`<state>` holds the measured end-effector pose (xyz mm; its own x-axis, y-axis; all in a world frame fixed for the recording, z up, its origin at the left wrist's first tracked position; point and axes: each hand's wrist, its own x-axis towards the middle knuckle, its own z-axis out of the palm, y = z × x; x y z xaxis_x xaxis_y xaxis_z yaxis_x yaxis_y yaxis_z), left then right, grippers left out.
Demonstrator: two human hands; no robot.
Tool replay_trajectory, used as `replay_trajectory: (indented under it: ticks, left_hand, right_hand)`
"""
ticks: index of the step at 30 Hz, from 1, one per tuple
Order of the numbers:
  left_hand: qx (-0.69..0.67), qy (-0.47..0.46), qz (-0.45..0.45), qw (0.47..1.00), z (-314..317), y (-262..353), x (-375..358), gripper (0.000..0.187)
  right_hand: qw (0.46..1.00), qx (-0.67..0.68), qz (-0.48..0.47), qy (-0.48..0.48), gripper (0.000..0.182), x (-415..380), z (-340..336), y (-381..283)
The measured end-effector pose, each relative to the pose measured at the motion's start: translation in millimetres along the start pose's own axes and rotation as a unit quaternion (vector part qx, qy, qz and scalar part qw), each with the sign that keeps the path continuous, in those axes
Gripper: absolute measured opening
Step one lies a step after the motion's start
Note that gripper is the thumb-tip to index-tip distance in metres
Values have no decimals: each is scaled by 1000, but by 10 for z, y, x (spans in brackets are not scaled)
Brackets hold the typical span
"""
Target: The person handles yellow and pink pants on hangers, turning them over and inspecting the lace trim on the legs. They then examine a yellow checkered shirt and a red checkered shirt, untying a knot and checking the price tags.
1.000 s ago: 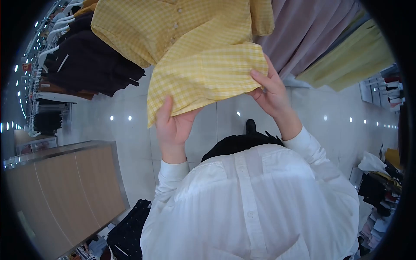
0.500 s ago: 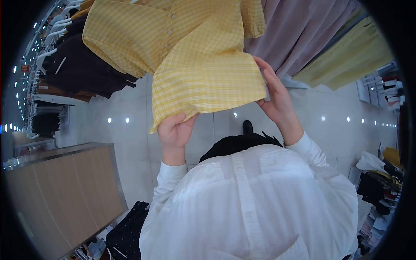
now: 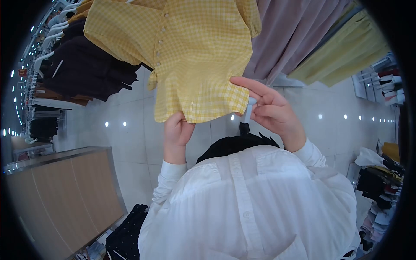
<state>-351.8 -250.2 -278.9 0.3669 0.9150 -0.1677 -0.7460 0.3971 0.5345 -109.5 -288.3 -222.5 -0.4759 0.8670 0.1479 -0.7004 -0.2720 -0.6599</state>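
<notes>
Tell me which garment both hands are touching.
The yellow checked shirt, with buttons down its front; the dark top and pink garment hang untouched.

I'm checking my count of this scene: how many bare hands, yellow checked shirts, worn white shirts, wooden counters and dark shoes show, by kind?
Bare hands: 2, the left hand and the right hand
Yellow checked shirt: 1
Worn white shirt: 1
Wooden counter: 1
Dark shoe: 1
Total: 6
</notes>
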Motion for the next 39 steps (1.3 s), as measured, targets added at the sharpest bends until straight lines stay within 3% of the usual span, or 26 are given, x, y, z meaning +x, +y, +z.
replay_trajectory:
  ticks: [1,6,16,19,22,28,39]
  left_hand:
    - [-1,-1,0,1000,-5,-25,-15,57]
    - [60,-33,-18,998,-22,-106,-104,46]
    - [119,-73,-99,985,138,-158,-262,53]
    - [133,-86,-113,981,186,-138,-281,56]
    - [107,-138,-111,978,200,-126,-305,56]
    - [40,-114,-150,981,208,-41,-410,50]
    - [-11,-122,-184,975,102,15,-415,45]
  right_hand:
    - [996,-47,11,74,58,-3,37,11]
    - [994,-49,-13,93,50,9,143,49]
    - [982,-96,-43,160,26,-194,178,46]
    - [982,-103,-74,140,22,-280,84,99]
    - [959,-150,-104,218,22,-291,161,149]
    - [948,-205,-107,219,24,-321,216,247]
    - [949,-182,-61,252,33,-342,387,435]
